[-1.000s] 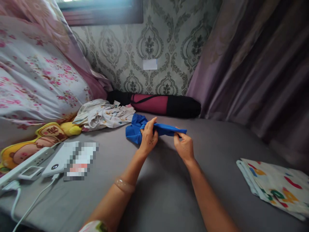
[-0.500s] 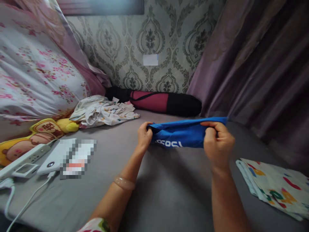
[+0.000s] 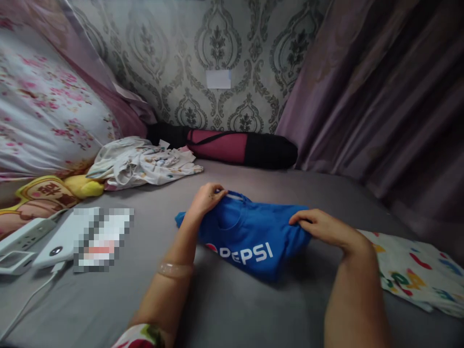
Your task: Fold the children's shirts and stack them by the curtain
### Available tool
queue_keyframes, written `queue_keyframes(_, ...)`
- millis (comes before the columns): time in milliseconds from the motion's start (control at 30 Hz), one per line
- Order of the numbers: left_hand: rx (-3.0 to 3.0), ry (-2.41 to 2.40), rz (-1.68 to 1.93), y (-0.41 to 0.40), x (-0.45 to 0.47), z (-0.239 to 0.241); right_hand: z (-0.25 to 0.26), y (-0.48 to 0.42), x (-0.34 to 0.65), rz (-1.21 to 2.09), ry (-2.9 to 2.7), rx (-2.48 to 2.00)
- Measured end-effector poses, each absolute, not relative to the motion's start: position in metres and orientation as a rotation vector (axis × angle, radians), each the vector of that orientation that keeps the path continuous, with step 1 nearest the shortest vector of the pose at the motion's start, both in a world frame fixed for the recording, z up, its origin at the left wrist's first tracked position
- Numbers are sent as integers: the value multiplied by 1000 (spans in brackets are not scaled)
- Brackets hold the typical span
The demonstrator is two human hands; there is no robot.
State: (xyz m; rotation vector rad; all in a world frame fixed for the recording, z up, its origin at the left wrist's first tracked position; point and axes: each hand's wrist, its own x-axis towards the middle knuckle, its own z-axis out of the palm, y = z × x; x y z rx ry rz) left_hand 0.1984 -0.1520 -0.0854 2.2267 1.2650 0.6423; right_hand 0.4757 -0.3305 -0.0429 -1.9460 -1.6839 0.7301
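Observation:
A blue T-shirt (image 3: 250, 229) with white PEPSI lettering hangs between my two hands, low over the grey bed sheet (image 3: 232, 309). Its round neckline faces me, and the lower part droops toward the front. My left hand (image 3: 209, 198) pinches the cloth near the collar. At the other side, my right hand (image 3: 319, 224) grips the shirt by its right edge between thumb and fingers. A bit of blue cloth sticks out to the left beyond my left wrist.
Folded patterned cloth (image 3: 424, 270) lies at the right. On the left are a power strip (image 3: 27, 234), a white power bank (image 3: 68, 237) with its cable, and a yellow plush toy (image 3: 47, 193). Crumpled white clothing (image 3: 145, 162) and a black-and-maroon long bag (image 3: 221, 145) lie along the back.
The shirt has gone from a narrow folded strip held taut to a looser, opened shape showing its neckline and full lettering. My right hand has lowered slightly and turned.

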Motion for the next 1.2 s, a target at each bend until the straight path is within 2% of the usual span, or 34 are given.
queue_keyframes(133, 2263, 1427, 280, -145, 207, -127, -75, -315, 486, 999, -1514, -2195)
queue_keyframes(233, 2301, 1512, 261, -148, 209, -133, -93, -311, 497, 1103, -1410, -2310)
queue_keyframes(300, 2385, 1539, 396, -151, 212, -131, -102, -311, 504, 1034, -1414, -2358)
queue_keyframes(400, 2425, 1461, 601, -159, 223, -124, -109, -306, 505, 662, -1502, -2380)
queue_keyframes(467, 2350, 1345, 577, -166, 234, -120, -111, -297, 494, 383, -1568, -2307)
queue_keyframes(533, 2274, 1273, 481, -173, 244, -119, -113, -284, 476, 250, -1642, -2166)
queue_keyframes(733, 2135, 1263, 393, -184, 258, -126, -133, -259, 439, 365, -1824, -1896)
queue_keyframes(867, 2010, 1156, 542, -181, 259, -134, -141, -257, 442, 411, -1839, -1871)
queue_keyframes(1000, 1882, 964, 737, -181, 263, -136, -132, -259, 441, 353, -1827, -1807)
queue_keyframes(1200, 1828, 790, 801, -188, 264, -121, -116, -261, 428, 423, -1660, -1594)
